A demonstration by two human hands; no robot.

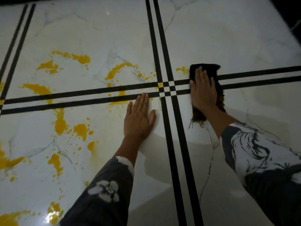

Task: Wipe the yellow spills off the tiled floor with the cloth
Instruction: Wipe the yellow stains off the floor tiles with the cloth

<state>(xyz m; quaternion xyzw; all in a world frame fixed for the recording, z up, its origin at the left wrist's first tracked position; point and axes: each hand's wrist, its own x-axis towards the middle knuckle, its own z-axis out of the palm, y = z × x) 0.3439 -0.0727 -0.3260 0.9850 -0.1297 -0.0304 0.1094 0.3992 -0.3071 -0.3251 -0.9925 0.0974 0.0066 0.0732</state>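
My right hand (203, 90) presses flat on a dark cloth (206, 68) that lies over the black double line right of the tile crossing. A small yellow smear (181, 69) sits just left of the cloth's far corner. My left hand (138, 118) rests palm down on the white tile, fingers apart, holding nothing, close to the crossing. Yellow spills (61, 123) spread over the left tiles, with further patches of yellow spill (117, 70) above the horizontal lines and splashes near my left fingertips.
The white marble-look floor (236, 38) is crossed by black double lines (166, 88). The tiles on the right look wet and free of yellow. Dark edges bound the floor at the top and top right corner.
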